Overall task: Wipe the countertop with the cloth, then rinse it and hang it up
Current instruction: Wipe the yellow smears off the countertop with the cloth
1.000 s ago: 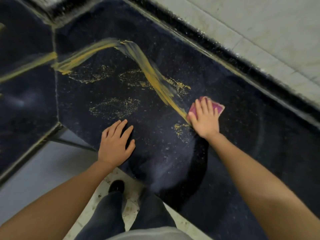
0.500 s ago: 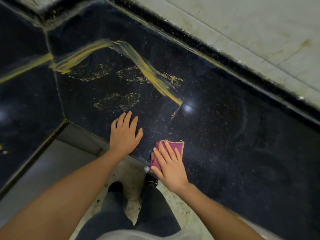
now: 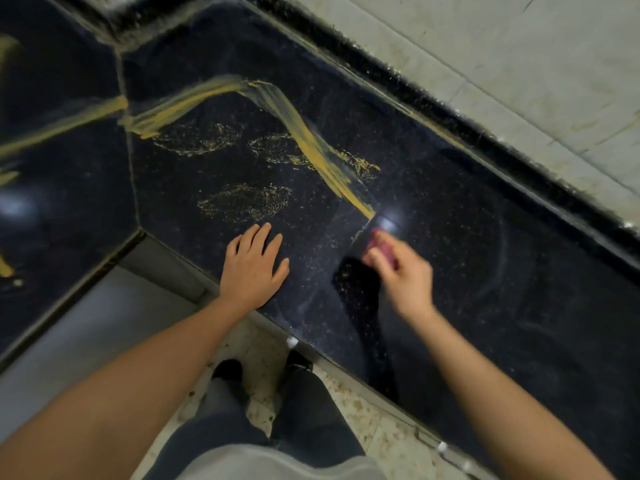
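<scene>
The black speckled countertop point(image 3: 467, 258) carries a long yellow smear point(image 3: 304, 143) and several thin yellow swirl marks point(image 3: 246, 202) to its left. My right hand point(image 3: 401, 275) is blurred with motion just below the smear's lower end. Its fingers curl over the pink cloth point(image 3: 376, 240), and only a small pink patch shows at the fingertips. My left hand point(image 3: 252, 268) lies flat on the counter near the front edge, fingers spread, holding nothing.
A pale tiled wall point(image 3: 519, 64) runs behind the counter's raised black back edge point(image 3: 450, 109). A second counter slab point(image 3: 59, 168) with yellow streaks joins on the left. Below the front edge are my legs, shoes and the speckled floor point(image 3: 363, 420).
My right hand dragged the cloth from the smear's lower end down to the front edge, then swept back up toward the smear. The left hand stayed planted on the counter.
</scene>
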`<state>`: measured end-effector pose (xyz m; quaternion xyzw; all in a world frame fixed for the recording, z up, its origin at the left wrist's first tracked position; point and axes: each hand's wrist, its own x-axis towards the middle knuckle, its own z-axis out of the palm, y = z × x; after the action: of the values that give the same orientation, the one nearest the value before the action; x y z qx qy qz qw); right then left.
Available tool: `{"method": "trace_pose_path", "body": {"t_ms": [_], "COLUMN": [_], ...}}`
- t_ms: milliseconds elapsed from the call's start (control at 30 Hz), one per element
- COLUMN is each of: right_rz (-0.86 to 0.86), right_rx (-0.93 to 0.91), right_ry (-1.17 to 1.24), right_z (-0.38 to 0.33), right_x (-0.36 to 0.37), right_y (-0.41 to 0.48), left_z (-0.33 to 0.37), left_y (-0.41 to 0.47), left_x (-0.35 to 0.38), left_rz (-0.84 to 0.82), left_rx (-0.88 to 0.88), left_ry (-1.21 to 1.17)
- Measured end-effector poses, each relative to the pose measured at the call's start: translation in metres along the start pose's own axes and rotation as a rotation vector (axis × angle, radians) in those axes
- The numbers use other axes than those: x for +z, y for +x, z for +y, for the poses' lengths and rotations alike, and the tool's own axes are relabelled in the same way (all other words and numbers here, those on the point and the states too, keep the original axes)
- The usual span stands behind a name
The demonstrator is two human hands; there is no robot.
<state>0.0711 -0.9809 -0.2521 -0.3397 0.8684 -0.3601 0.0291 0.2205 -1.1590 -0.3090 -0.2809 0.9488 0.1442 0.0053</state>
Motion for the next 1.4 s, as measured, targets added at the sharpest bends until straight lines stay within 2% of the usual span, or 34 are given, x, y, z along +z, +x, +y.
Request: {"method": "trace_pose_path", "body": {"t_ms": [100, 167, 300, 400, 567, 700, 1033, 1400], "right_rz": [0.157, 0.164, -0.150, -0.174, -0.291, -0.333, -0.464, -0.669], "right_rx": [0.175, 0.248, 0.333, 0.319, 0.238, 0.170, -0.134, -0.292], "right_ry": [-0.074, -0.148, -0.416, -0.526, -0.527, -0.506, -0.533, -0.542], "right_z": [0.033, 0.063, 0.123, 0.138, 0.135, 0.126, 0.097, 0.009], "right_x": [-0.028, -0.036, -0.013, 0.012, 0.028, 0.046, 0.051, 0.059], "right_y": [0.076, 0.120, 0.169, 0.195, 0.260, 0.279, 0.213, 0.014], "left_z": [0.000, -0.001, -0.001, -0.002, -0.003, -0.003, -0.002, -0.003], "left_y": [0.001, 0.001, 0.002, 0.002, 0.005, 0.005, 0.006, 0.003], "left_x": [0.001, 0.003, 0.006, 0.010, 0.012, 0.013, 0.010, 0.006], "left_rz": [0.019, 0.035, 0.088, 0.128, 0.162, 0.183, 0.155, 0.097], "left_rx": [-0.009, -0.008, -0.004, -0.007, 0.006, 0.009, -0.016, -0.011], "left_ry": [0.029, 0.049, 0.043, 0.034, 0.044, 0.038, 0.039, 0.002]}}
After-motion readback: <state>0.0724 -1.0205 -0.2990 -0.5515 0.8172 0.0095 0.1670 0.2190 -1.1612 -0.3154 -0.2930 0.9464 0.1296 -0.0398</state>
